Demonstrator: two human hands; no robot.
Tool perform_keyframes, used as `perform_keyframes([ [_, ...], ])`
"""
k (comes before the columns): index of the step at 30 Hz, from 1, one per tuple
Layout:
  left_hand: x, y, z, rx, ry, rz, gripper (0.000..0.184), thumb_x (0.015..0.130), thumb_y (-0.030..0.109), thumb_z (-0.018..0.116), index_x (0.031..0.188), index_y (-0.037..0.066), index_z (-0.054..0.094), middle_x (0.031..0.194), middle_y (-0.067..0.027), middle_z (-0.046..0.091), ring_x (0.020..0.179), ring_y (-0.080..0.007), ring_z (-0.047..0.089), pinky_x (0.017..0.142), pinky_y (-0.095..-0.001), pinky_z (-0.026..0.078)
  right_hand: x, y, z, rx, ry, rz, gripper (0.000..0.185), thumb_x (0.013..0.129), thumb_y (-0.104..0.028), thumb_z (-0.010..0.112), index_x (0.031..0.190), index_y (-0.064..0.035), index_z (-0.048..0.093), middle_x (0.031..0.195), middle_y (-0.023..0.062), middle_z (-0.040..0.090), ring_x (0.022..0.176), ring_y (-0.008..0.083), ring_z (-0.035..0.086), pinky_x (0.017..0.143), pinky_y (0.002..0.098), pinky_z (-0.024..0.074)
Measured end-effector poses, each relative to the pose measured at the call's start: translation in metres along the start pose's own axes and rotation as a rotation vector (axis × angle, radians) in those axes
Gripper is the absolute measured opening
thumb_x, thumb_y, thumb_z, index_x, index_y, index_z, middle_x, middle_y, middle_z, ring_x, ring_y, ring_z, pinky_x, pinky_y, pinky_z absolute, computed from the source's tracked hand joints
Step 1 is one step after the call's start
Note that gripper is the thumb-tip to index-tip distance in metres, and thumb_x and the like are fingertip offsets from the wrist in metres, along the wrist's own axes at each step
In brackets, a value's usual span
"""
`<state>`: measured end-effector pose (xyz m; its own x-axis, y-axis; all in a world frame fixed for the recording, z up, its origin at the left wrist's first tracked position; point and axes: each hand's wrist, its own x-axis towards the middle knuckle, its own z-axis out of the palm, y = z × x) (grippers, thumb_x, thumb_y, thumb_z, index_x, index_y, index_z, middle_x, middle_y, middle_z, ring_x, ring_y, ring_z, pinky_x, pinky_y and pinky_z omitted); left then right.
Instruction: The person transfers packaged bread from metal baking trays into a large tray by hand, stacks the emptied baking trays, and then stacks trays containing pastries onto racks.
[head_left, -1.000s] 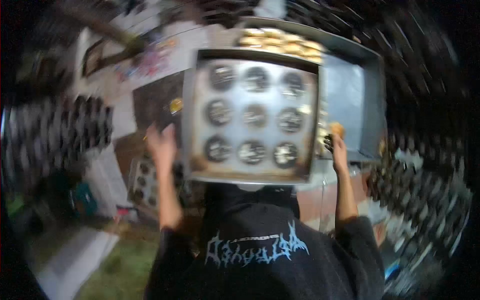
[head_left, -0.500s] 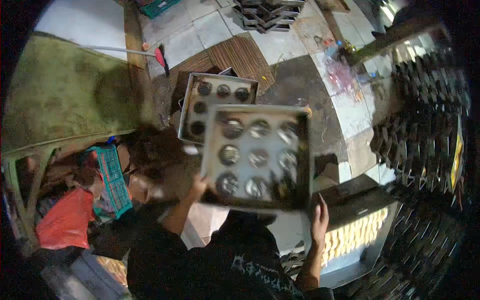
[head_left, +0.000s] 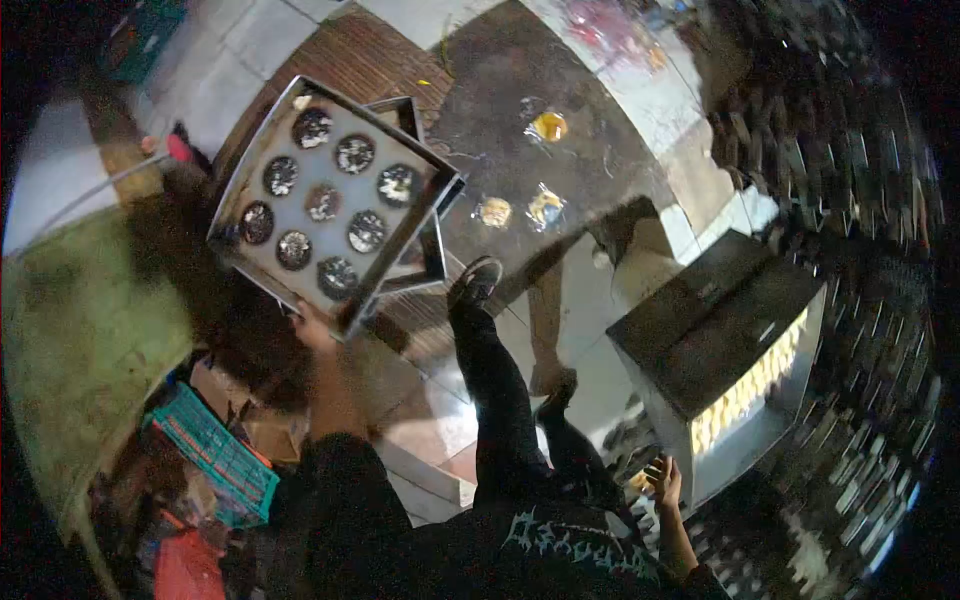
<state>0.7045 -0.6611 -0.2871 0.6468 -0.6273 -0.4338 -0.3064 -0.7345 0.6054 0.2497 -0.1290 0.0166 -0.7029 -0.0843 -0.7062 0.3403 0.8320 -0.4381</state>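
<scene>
In the head view, my left hand (head_left: 318, 330) grips the lower edge of a square metal tray (head_left: 322, 203) at upper left. Nine dark round cakes with pale toppings sit in it, and the tray is tilted over another metal tray (head_left: 430, 250), which shows partly beneath. My right hand (head_left: 662, 482) is at the lower right with its fingers apart and nothing in it. It is beside a large metal box (head_left: 735, 455) that holds rows of pale pieces.
Three small wrapped items, one of them the yellow one (head_left: 549, 126), lie on the dark floor mat. A green crate (head_left: 215, 455) and a red bag (head_left: 188, 567) are at lower left. Stacked dark trays (head_left: 850, 220) line the right side.
The held tray has moved left and away from my body and turned, coming over the other tray. My right hand is now apart from it, lower and to the right. The view has shifted.
</scene>
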Motion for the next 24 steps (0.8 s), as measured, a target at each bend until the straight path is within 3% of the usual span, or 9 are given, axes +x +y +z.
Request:
perform_keyframes([
  [1, 0.025, -0.037, 0.007, 0.059, 0.075, 0.035, 0.045, 0.086, 0.033, 0.052, 0.115, -0.001, 0.047, 0.089, -0.0151, 0.058, 0.076, -0.0225, 0.054, 0.068, -0.0383, 0.041, 0.012, 0.080, -0.039, 0.045, 0.002, 0.023, 0.053, 0.087, -0.047, 0.043, 0.115, -0.0025, 0.046, 0.101, 0.0134, 0.057, 0.080, 0.0224, 0.060, 0.065, 0.0309, 0.0481],
  [6, -0.027, -0.086, -0.030, 0.500, 0.047, 0.425, 0.039, 0.084, 0.023, 0.051, 0.113, -0.002, 0.050, 0.099, -0.0169, 0.056, 0.081, -0.0222, 0.052, 0.065, -0.0328, 0.042, -0.076, 0.114, -0.031, 0.268, 0.093, 0.367, 0.048, 0.087, -0.044, 0.046, 0.110, -0.0024, 0.049, 0.090, 0.0128, 0.060, 0.073, 0.0204, 0.060, 0.060, 0.0290, 0.0474],
  [9, -0.031, -0.152, -0.054, 0.721, -0.436, 1.053, 0.036, 0.083, 0.017, 0.051, 0.113, -0.003, 0.052, 0.105, -0.0180, 0.055, 0.083, -0.0220, 0.051, 0.064, -0.0295, 0.042, -0.129, 0.218, -0.027, 0.362, 0.169, 0.414, 0.040, 0.088, -0.038, 0.048, 0.102, -0.0013, 0.052, 0.084, 0.0102, 0.060, 0.061, 0.0145, 0.055, 0.048, 0.0277, 0.0436],
  [11, -0.113, -0.142, -0.025, 0.878, -0.855, 0.793, 0.036, 0.083, 0.018, 0.051, 0.113, -0.003, 0.051, 0.106, -0.0175, 0.055, 0.083, -0.0218, 0.051, 0.065, -0.0296, 0.043, -0.157, 0.230, -0.028, 0.430, 0.247, 0.666, 0.043, 0.087, -0.038, 0.048, 0.100, 0.0027, 0.053, 0.082, 0.0119, 0.061, 0.067, 0.0188, 0.058, 0.054, 0.0296, 0.0459],
  [15, -0.295, -0.132, 0.051, 1.120, -1.352, 0.901, 0.037, 0.084, 0.019, 0.050, 0.114, -0.003, 0.050, 0.107, -0.0167, 0.055, 0.084, -0.0215, 0.052, 0.066, -0.0297, 0.043, -0.153, 0.410, -0.013, 0.816, 0.313, 0.839, 0.042, 0.086, -0.039, 0.049, 0.104, -0.0010, 0.052, 0.082, 0.0103, 0.060, 0.063, 0.0201, 0.058, 0.053, 0.0336, 0.0482],
  [18, -0.452, -0.159, 0.098, 1.257, -1.467, 1.077, 0.038, 0.084, 0.019, 0.050, 0.115, -0.003, 0.050, 0.108, -0.0160, 0.055, 0.084, -0.0212, 0.052, 0.067, -0.0298, 0.043, -0.110, 0.533, -0.046, 1.130, 0.379, 0.830, 0.038, 0.085, -0.040, 0.049, 0.102, -0.0052, 0.053, 0.080, 0.0066, 0.058, 0.068, 0.0185, 0.057, 0.052, 0.0320, 0.0469],
  [21, -0.582, -0.226, 0.112, 1.334, -1.417, 1.207, 0.038, 0.085, 0.020, 0.049, 0.116, -0.002, 0.049, 0.109, -0.0153, 0.055, 0.084, -0.0210, 0.053, 0.067, -0.0299, 0.043, 0.023, 0.788, -0.023, 1.946, 0.640, 0.197, 0.033, 0.087, -0.040, 0.048, 0.083, -0.0074, 0.051, 0.079, 0.0049, 0.053, 0.060, 0.0146, 0.051, 0.050, 0.0298, 0.0426],
  [22, -0.616, -0.249, 0.112, 1.363, -1.380, 1.238, 0.038, 0.085, 0.020, 0.049, 0.116, -0.002, 0.049, 0.109, -0.0151, 0.055, 0.084, -0.0209, 0.053, 0.068, -0.0299, 0.043, 0.064, 0.840, -0.044, 1.896, 0.664, 0.105, 0.038, 0.085, -0.044, 0.050, 0.080, -0.0062, 0.053, 0.081, 0.0060, 0.054, 0.062, 0.0158, 0.052, 0.052, 0.0305, 0.0442],
  [24, -0.655, -0.276, 0.098, 1.426, -1.286, 1.271, 0.039, 0.085, 0.021, 0.049, 0.117, -0.002, 0.048, 0.110, -0.0147, 0.055, 0.084, -0.0207, 0.053, 0.068, -0.0300, 0.043, 0.132, 0.847, -0.116, 1.960, 0.659, 0.368, 0.052, 0.081, -0.051, 0.052, 0.096, -0.0009, 0.050, 0.094, 0.0109, 0.053, 0.081, 0.0209, 0.052, 0.069, 0.0326, 0.0447],
])
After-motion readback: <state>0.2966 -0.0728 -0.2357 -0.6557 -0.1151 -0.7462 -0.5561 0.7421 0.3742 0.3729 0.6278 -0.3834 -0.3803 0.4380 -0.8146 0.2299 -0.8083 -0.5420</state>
